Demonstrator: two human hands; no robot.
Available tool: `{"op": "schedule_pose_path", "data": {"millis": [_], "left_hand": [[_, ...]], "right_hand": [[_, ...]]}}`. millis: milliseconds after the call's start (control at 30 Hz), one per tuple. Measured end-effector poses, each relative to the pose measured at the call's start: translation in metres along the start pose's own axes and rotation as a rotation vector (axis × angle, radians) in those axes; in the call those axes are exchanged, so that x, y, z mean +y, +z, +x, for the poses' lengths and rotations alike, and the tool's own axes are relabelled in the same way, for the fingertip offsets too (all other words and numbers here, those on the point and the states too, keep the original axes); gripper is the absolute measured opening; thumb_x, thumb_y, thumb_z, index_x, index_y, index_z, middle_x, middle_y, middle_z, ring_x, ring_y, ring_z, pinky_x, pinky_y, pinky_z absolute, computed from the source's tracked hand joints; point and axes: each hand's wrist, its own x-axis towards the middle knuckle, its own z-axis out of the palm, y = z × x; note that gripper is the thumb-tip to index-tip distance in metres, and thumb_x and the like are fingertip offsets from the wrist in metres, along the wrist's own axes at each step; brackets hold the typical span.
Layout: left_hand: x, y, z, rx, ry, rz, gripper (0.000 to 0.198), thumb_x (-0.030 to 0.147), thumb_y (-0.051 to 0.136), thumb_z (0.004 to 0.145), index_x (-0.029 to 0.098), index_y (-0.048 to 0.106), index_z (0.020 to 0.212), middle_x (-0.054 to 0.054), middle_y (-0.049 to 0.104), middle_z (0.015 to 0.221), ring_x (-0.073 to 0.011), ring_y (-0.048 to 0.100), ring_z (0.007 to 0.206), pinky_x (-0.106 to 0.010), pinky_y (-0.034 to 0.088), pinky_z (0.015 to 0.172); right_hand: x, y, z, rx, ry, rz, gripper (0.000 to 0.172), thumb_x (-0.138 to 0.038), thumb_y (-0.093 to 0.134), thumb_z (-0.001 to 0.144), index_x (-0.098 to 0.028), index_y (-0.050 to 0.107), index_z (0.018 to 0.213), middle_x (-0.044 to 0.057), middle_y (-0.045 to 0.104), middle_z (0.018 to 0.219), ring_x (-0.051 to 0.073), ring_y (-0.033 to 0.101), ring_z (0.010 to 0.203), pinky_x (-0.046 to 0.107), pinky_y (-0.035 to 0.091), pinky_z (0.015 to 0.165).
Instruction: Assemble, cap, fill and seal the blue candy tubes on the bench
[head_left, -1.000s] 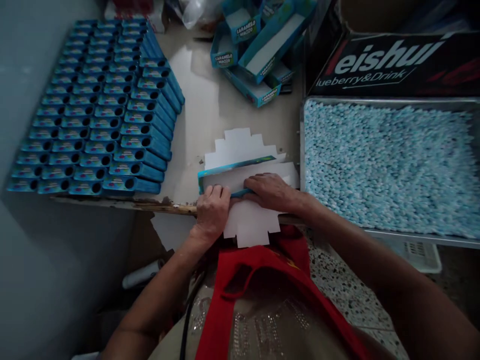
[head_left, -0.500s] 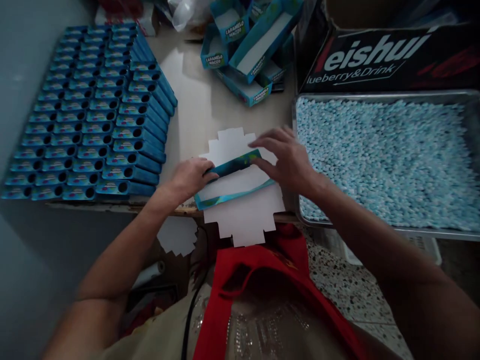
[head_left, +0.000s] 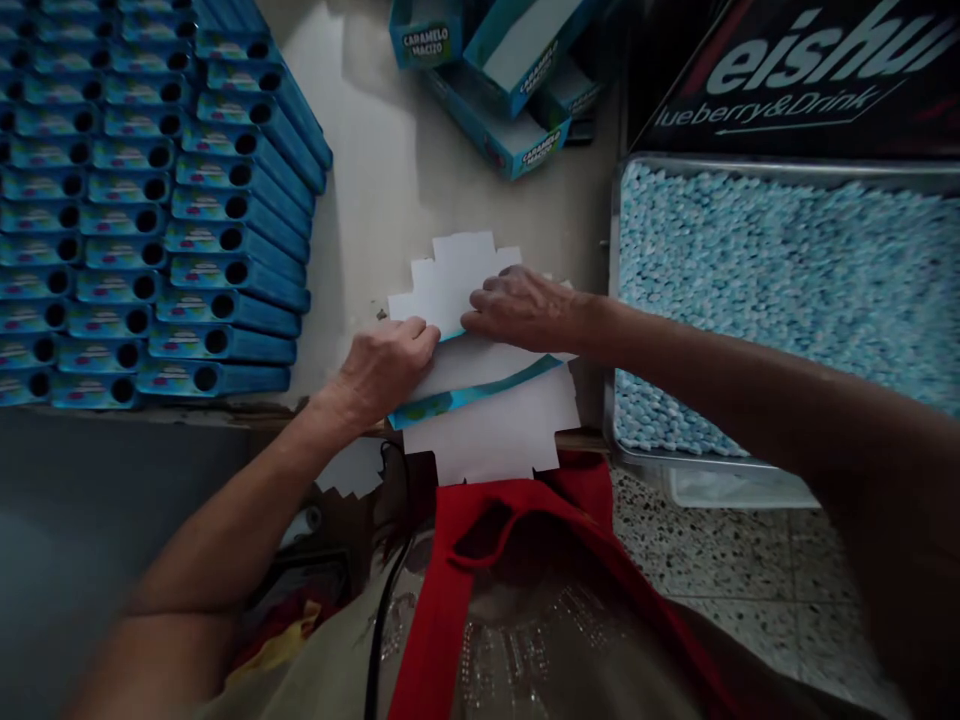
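A flat white cardboard box blank (head_left: 487,430) with notched flaps lies at the table's front edge, its blue printed side partly folded up. My left hand (head_left: 386,365) presses on the blank's left side, fingers curled over the fold. My right hand (head_left: 525,305) lies across the far fold with fingers held together, pressing it down. A blue printed edge (head_left: 480,390) shows between the two hands.
Rows of several assembled blue boxes (head_left: 150,220) with round holes are stacked at the left. Open blue "Caramelo Macizo" trays (head_left: 517,80) lie at the back. A metal tray (head_left: 619,300) of pale blue candies stands at the right, behind it a black carton (head_left: 795,80).
Both hands have moved from the blank's near fold to its far fold. The right hand, raised half a second ago, now presses down on it.
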Motion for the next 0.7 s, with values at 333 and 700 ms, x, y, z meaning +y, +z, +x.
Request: {"op": "schedule_pose_path", "data": {"millis": [333, 700], "left_hand": [[0.038, -0.02, -0.065, 0.271, -0.115, -0.153, 0.026, 0.033, 0.07, 0.094, 0.02, 0.067, 0.116, -0.012, 0.07, 0.113, -0.0307, 0.063, 0.111, -0.043, 0.052, 0.094], [0.059, -0.005, -0.055, -0.142, -0.181, -0.349, 0.004, 0.022, 0.074, 0.086, 0.022, 0.07, 0.087, -0.006, 0.074, 0.089, -0.027, 0.071, 0.088, -0.035, 0.051, 0.075]], "right_hand": [[-0.005, -0.01, -0.008, 0.248, 0.198, 0.038, 0.022, -0.012, 0.052, 0.097, -0.016, 0.067, 0.111, 0.014, 0.067, 0.11, 0.028, 0.054, 0.105, 0.039, 0.036, 0.087], [-0.074, -0.006, -0.054, 0.046, 0.129, 0.432, 0.018, -0.014, 0.061, 0.095, -0.022, 0.069, 0.109, 0.008, 0.07, 0.11, 0.024, 0.059, 0.105, 0.035, 0.037, 0.087]]}}
